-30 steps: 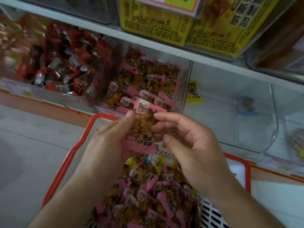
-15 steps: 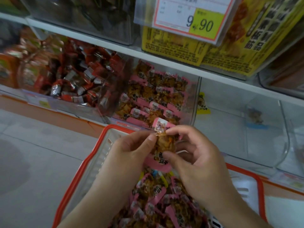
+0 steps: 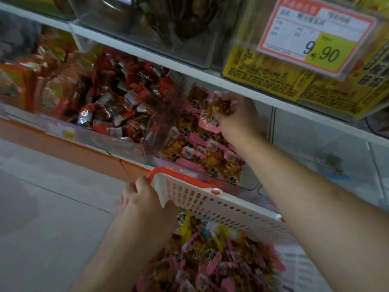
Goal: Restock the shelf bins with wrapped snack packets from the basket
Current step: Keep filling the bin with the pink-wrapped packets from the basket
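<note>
Right hand (image 3: 237, 114) pinching pink-edged crinkly film snack packet (image 3: 216, 108) at rear of clear shelf bin (image 3: 248, 184); light, slippery, pinch sealed edge; left hand (image 3: 145, 199) grips white-and-orange plastic basket (image 3: 202, 197) corner

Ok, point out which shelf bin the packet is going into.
The clear bin of pink packets, right of the red-wrapper bin; the right hand holds a pink packet over it.

Shop, price tag (image 3: 315, 36) reading 9.90, stocked shelf bins (image 3: 117, 106)

The basket (image 3: 210, 199) is white lattice with an orange-red rim. The packets (image 3: 210, 260) are pink-edged over brown, a few yellow. The neighbouring bin's wrappers (image 3: 117, 102) are red and silver.
</note>
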Demonstrator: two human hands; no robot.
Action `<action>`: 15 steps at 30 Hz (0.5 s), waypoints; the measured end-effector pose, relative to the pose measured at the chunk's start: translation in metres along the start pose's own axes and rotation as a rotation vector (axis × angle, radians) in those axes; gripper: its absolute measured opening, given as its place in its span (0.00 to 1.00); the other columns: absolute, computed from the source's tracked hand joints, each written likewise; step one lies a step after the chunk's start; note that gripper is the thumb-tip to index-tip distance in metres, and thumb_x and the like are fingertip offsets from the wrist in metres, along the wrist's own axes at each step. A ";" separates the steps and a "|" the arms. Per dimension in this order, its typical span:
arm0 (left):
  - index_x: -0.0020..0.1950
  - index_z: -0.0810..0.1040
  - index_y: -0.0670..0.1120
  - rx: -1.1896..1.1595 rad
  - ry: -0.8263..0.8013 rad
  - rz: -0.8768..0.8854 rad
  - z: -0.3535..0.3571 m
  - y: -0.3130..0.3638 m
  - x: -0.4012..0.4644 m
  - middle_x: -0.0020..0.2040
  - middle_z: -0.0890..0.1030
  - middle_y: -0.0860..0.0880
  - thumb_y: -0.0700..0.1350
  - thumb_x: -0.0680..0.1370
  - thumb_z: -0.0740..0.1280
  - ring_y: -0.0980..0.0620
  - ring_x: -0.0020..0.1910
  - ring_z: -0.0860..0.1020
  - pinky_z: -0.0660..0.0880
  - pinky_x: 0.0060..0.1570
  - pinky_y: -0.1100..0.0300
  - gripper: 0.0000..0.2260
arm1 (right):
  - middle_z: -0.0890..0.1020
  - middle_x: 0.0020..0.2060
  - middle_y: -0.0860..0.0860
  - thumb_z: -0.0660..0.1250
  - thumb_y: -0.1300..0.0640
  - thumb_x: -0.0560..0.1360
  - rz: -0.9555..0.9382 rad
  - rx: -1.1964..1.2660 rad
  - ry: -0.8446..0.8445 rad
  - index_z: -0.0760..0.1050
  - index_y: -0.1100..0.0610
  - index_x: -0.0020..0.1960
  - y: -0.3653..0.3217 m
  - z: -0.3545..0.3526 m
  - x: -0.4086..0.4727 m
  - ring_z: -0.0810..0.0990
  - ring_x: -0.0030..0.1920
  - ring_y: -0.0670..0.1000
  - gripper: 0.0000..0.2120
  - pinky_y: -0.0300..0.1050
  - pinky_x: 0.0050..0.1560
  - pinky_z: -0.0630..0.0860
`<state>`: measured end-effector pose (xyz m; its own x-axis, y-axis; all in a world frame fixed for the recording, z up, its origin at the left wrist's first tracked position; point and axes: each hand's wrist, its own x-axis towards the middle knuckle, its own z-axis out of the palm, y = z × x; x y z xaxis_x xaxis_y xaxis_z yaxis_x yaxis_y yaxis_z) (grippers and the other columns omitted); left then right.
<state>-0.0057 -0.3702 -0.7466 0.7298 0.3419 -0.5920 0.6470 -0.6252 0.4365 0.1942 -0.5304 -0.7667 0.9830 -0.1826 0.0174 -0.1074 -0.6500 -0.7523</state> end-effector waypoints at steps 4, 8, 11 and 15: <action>0.69 0.60 0.50 0.020 0.005 0.025 0.001 0.001 0.003 0.65 0.68 0.47 0.56 0.79 0.65 0.41 0.67 0.70 0.72 0.65 0.46 0.24 | 0.81 0.67 0.55 0.69 0.41 0.78 0.069 -0.155 -0.040 0.78 0.50 0.72 -0.004 0.023 0.041 0.79 0.68 0.62 0.24 0.62 0.69 0.76; 0.56 0.54 0.54 0.017 0.028 0.057 0.002 0.000 0.003 0.58 0.67 0.49 0.57 0.79 0.65 0.42 0.64 0.71 0.73 0.64 0.46 0.19 | 0.78 0.72 0.54 0.69 0.47 0.83 -0.010 -0.295 -0.069 0.73 0.51 0.76 -0.005 0.025 0.050 0.75 0.73 0.60 0.23 0.55 0.70 0.72; 0.55 0.53 0.54 0.023 0.048 0.089 0.002 0.001 0.002 0.55 0.65 0.50 0.57 0.80 0.64 0.44 0.63 0.71 0.73 0.62 0.47 0.19 | 0.77 0.71 0.55 0.70 0.47 0.82 -0.044 -0.406 -0.032 0.72 0.50 0.75 0.001 0.029 0.052 0.74 0.73 0.61 0.23 0.60 0.69 0.73; 0.55 0.54 0.54 0.028 0.062 0.120 0.001 0.001 0.001 0.53 0.64 0.51 0.57 0.80 0.63 0.44 0.62 0.71 0.73 0.60 0.48 0.18 | 0.74 0.70 0.57 0.69 0.48 0.83 -0.078 -0.510 -0.020 0.71 0.50 0.75 0.001 0.029 0.053 0.70 0.73 0.61 0.22 0.58 0.67 0.72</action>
<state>-0.0046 -0.3716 -0.7468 0.8144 0.3053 -0.4934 0.5484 -0.6829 0.4825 0.2502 -0.5189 -0.7857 0.9932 -0.1081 0.0443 -0.0874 -0.9392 -0.3319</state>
